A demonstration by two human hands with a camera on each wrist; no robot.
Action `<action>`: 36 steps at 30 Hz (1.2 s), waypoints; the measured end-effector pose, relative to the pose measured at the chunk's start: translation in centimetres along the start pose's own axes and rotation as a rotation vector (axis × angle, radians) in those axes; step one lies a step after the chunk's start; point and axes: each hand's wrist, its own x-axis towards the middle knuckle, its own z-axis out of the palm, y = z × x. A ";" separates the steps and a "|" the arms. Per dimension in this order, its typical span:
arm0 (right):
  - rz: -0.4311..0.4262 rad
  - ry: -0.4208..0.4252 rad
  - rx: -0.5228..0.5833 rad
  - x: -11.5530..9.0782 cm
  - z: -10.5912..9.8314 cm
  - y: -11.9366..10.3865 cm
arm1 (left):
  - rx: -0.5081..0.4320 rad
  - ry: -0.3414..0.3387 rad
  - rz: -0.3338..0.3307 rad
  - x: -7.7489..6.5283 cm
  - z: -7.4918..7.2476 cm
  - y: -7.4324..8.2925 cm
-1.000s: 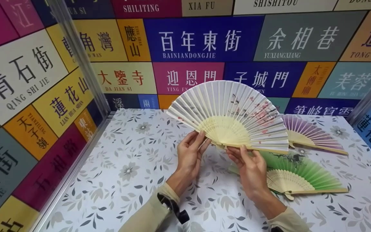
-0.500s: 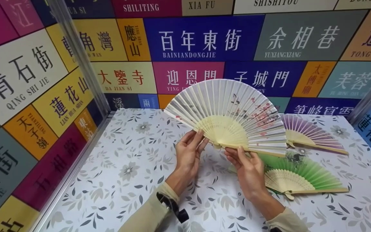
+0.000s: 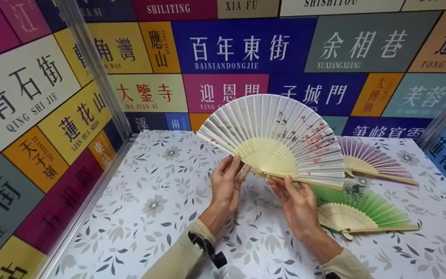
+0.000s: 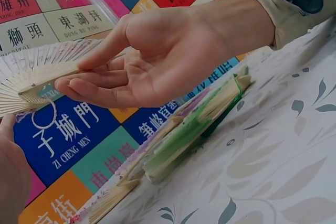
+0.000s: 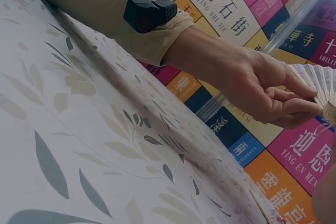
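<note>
A white folding fan (image 3: 263, 116) with pink blossoms and pale ribs is spread out above the table. My left hand (image 3: 225, 186) pinches its left end rib, thumb in front. With thumb and fingertips my right hand (image 3: 299, 207) pinches the lower right guard stick near the pivot. In the left wrist view the right hand (image 4: 163, 56) holds the fan (image 4: 47, 66), and a small loop of cord hangs from the pivot. The right wrist view shows the left hand (image 5: 257, 87) at the edge of the fan (image 5: 323, 80).
Spread on the table (image 3: 157, 232) at the right lie a green folding fan (image 3: 385, 207) and, behind it, a purple folding fan (image 3: 378, 157). The table has a leaf-patterned white cover. Colourful sign panels (image 3: 246, 46) wall the back and sides.
Both hands have shifted slightly left with the white fan, which has tilted a little clockwise. The grip stays the same. The green and purple fans have not moved.
</note>
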 end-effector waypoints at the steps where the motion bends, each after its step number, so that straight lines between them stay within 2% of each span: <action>1: 0.002 -0.005 0.000 0.0 0.0 0.1 | 0.009 0.009 0.003 0.0 0.0 0.0; 7: 0.024 -0.031 0.000 -0.1 0.0 0.5 | 0.021 0.032 0.024 0.0 0.1 0.3; 17: 0.078 -0.004 -0.011 -0.1 -0.2 0.9 | 0.022 0.068 0.015 0.1 0.0 0.1; 28: 0.087 0.020 -0.009 0.2 -0.7 1.0 | 0.051 0.070 0.004 -0.1 -0.4 -0.2; 36: 0.203 0.047 -0.033 0.5 -1.1 1.0 | 0.076 0.114 -0.003 -0.1 -1.1 -0.1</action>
